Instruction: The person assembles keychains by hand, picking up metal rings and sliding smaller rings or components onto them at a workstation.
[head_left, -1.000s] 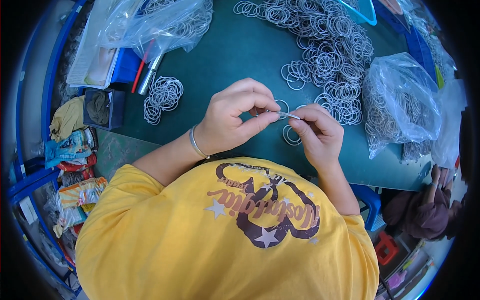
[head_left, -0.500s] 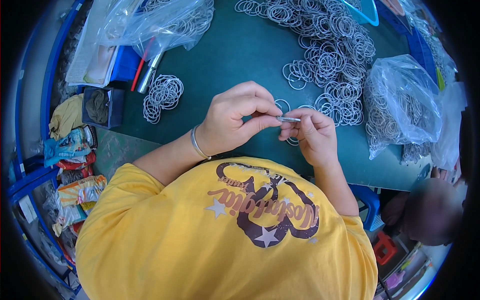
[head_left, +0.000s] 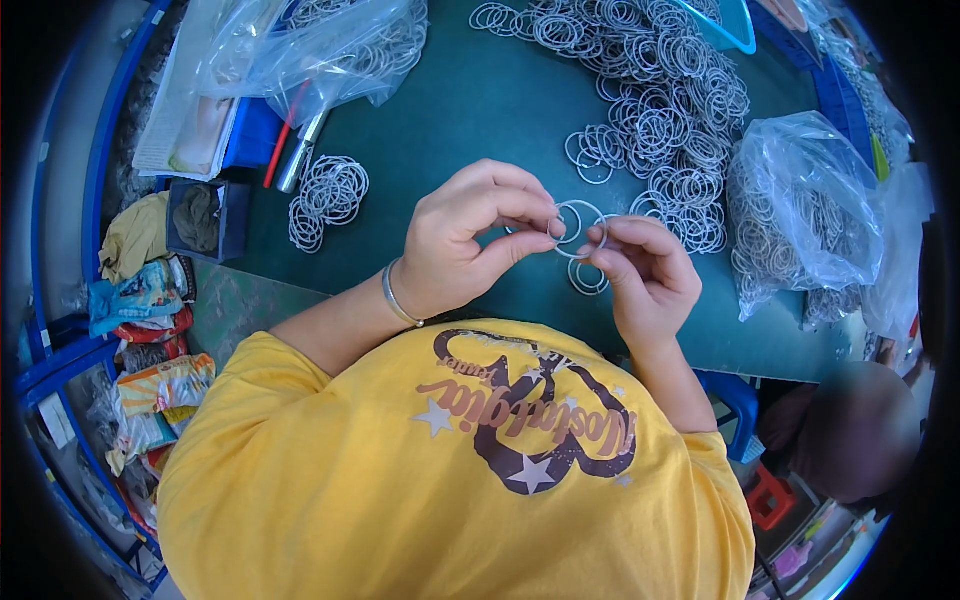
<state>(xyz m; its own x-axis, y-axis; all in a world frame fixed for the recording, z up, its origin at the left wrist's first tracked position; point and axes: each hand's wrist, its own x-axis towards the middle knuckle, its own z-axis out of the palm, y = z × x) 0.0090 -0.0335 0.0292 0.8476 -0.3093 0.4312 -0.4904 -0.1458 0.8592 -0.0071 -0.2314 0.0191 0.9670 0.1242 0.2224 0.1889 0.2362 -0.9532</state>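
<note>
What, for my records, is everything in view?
Thin round metallic ring: at least one, grey, centre
Ring heap: one, grey, upper right
Small ring pile: one, grey, left
Plastic bags: several, clear, upper left, right
Plastic container: one, light blue, top right
Slender stick: one, red, upper left
Cylindrical rod: one, silver, beside stick
Paper sheets: several, white, upper left
Box-shaped items: two, blue, left
Flat tabletop: one, green, centre
Soft packages: several, multicoloured, left
Shelf frame: one, blue, left edge
Stool-like plastic pieces: two, blue, red, lower right
Co-worker: one, dark clothes, right
Shirt: one, yellow, lower centre
Bracelet: one, silver, left wrist
Left hand and right hand: two, bare, centre
</note>
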